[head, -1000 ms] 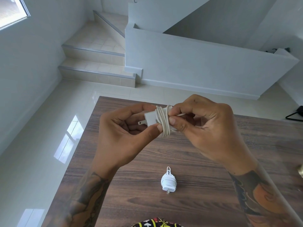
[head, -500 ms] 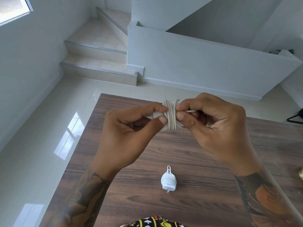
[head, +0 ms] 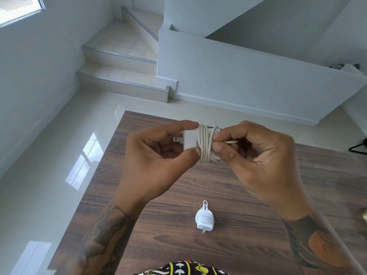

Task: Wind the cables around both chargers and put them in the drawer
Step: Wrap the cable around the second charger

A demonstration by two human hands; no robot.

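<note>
Above the dark wooden table [head: 248, 245] I hold a white charger [head: 190, 140] with its prongs pointing left. My left hand [head: 156, 165] pinches the charger body between thumb and forefinger. Several turns of white cable [head: 204, 144] wrap its right half. My right hand [head: 256, 161] pinches the cable's loose end against the coil. A second white charger [head: 204, 219], its cable wound round it, lies on the table below my hands, prongs toward me. No drawer is in view.
The table's left edge [head: 93, 181] drops to a glossy tiled floor. Tiled steps [head: 123, 80] and a low white wall [head: 238, 80] stand beyond the table. A black object [head: 359, 147] sits on the floor at far right.
The charger has turned so its prongs and body show again at the left. Both hands stay on it, and my right hand keeps hold of the cable end by the coil.
</note>
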